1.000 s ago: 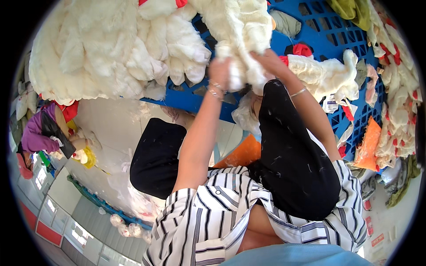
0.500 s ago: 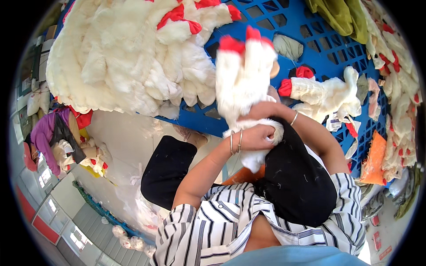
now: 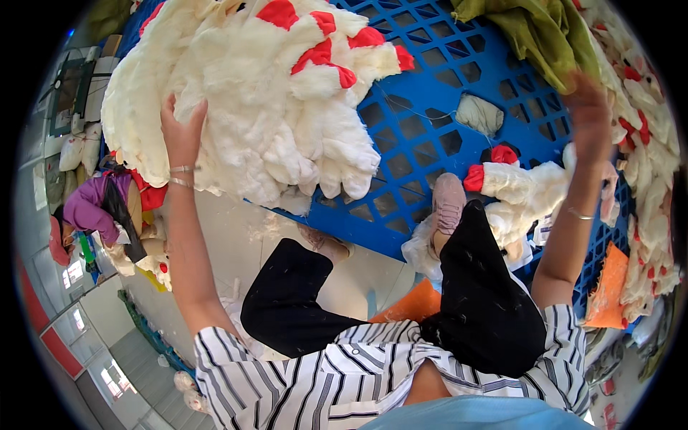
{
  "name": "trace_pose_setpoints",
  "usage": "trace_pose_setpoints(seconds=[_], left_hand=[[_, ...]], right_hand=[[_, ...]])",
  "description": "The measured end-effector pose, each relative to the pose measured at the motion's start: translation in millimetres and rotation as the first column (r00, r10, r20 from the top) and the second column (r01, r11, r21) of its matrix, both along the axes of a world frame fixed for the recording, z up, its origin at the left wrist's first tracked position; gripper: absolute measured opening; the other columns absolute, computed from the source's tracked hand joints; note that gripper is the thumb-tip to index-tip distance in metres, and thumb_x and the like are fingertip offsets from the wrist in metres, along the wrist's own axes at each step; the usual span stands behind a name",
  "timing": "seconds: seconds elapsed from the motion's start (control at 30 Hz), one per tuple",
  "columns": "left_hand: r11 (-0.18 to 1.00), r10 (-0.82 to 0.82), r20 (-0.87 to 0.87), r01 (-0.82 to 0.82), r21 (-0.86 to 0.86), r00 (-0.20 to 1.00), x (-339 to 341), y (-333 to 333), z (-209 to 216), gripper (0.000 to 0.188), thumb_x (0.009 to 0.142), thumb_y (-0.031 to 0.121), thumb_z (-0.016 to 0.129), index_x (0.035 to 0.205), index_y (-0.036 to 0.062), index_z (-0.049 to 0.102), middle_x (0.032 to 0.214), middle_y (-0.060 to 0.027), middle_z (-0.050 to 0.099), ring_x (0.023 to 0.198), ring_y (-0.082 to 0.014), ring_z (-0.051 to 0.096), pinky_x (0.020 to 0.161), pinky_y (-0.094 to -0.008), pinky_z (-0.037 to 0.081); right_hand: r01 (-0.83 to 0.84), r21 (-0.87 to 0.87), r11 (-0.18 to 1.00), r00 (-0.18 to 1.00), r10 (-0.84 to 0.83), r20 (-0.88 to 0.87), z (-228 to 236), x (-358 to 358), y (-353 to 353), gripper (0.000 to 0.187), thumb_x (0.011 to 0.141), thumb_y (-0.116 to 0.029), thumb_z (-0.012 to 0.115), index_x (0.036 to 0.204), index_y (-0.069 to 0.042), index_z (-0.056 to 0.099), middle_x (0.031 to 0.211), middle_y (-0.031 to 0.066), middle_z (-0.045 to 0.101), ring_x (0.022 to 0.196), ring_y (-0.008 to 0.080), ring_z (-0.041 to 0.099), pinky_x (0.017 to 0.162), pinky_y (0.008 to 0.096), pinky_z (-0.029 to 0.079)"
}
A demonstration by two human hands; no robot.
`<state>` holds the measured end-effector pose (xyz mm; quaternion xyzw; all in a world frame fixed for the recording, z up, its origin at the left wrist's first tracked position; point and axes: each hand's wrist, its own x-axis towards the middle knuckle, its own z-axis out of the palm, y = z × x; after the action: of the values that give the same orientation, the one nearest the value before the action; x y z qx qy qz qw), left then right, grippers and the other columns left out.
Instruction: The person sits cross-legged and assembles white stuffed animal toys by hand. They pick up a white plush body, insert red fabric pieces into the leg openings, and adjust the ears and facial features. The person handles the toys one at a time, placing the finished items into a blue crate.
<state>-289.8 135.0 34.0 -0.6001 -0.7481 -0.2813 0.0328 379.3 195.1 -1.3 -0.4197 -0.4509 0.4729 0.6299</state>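
Note:
My left hand (image 3: 185, 132) is open, thumb and fingers spread, at the left side of a heap of white furry plush pieces (image 3: 251, 107). Several pieces in the heap have red ends. Nothing shows in that hand. My right hand (image 3: 590, 122) is raised at the far right, beside an olive-green cloth (image 3: 534, 36) and a long pile of white and red plush pieces (image 3: 634, 150). Motion smears its fingers, and I cannot make out anything in them. Below and left of it lies a single white plush piece with red ends (image 3: 512, 183).
The plush lies on a blue lattice platform (image 3: 408, 154), with a grey-white bundle (image 3: 480, 115) near its middle. One pink shoe (image 3: 448, 204) rests at its near edge. Orange material (image 3: 605, 287) is at the right. A person in purple (image 3: 89, 204) is at the left.
Both hands have parted from above my lap, the left to the heap, the right far to the right. The white plush piece with red ends they held is no longer in them.

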Motion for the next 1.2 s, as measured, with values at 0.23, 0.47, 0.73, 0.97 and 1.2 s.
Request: trace_pose_setpoints(seconds=[0.23, 0.47, 0.73, 0.97, 1.2], left_hand=[[0.919, 0.14, -0.07, -0.156, -0.363, 0.988, -72, 103, -22, 0.104, 0.068, 0.054, 0.076, 0.134, -0.0144, 0.035, 0.134, -0.0294, 0.048, 0.124, -0.0363, 0.05, 0.103, -0.0378, 0.039], [0.584, -0.167, -0.228, -0.09, -0.807, 0.959, -47, 119, -174, 0.051, 0.088, 0.039, 0.045, 0.106, -0.0038, 0.065, 0.111, -0.0256, 0.064, 0.103, -0.0377, 0.062, 0.09, -0.0434, 0.048], [0.441, -0.036, 0.176, 0.174, -0.88, 0.984, 183, -23, -266, 0.051, 0.089, 0.039, 0.044, 0.116, -0.0003, 0.062, 0.124, -0.0229, 0.059, 0.117, -0.0338, 0.055, 0.103, -0.0408, 0.039], [0.5, -0.115, 0.392, 0.395, -0.771, 0.913, 237, -110, -251, 0.052, 0.086, 0.039, 0.051, 0.12, -0.0003, 0.059, 0.126, -0.0227, 0.058, 0.12, -0.0339, 0.053, 0.104, -0.0406, 0.038], [0.486, -0.217, 0.54, 0.57, -0.663, 0.813, 296, -143, -214, 0.055, 0.084, 0.038, 0.058, 0.123, -0.0003, 0.056, 0.128, -0.0225, 0.056, 0.122, -0.034, 0.051, 0.105, -0.0404, 0.037]], right_hand=[[-0.367, -0.467, 0.804, 0.867, 0.478, 0.142, -73, -127, -72, 0.024, 0.095, -0.027, 0.056, 0.101, -0.004, 0.065, 0.099, 0.0048, 0.068, 0.091, 0.012, 0.064, 0.079, 0.0259, 0.047], [-0.4, -0.588, 0.703, 0.749, 0.621, 0.233, -93, -129, -57, 0.026, 0.096, -0.029, 0.055, 0.099, -0.006, 0.066, 0.095, 0.0028, 0.068, 0.087, 0.0098, 0.064, 0.076, 0.024, 0.047], [-0.268, -0.8, 0.537, 0.781, 0.607, 0.146, -182, -160, -71, 0.054, 0.088, -0.04, 0.064, 0.128, -0.007, 0.049, 0.119, 0.0062, 0.059, 0.104, 0.0159, 0.06, 0.079, 0.0279, 0.048], [-0.398, -0.827, 0.397, 0.885, 0.404, -0.232, -248, -158, -144, 0.057, 0.091, -0.03, 0.064, 0.139, -0.011, 0.042, 0.119, 0.0057, 0.06, 0.102, 0.0194, 0.062, 0.081, 0.0324, 0.053], [-0.332, -0.728, 0.6, 0.943, 0.193, -0.272, -303, -120, -134, 0.045, 0.089, -0.022, 0.063, 0.129, -0.006, 0.05, 0.116, 0.0088, 0.06, 0.099, 0.0193, 0.061, 0.079, 0.0296, 0.051]])
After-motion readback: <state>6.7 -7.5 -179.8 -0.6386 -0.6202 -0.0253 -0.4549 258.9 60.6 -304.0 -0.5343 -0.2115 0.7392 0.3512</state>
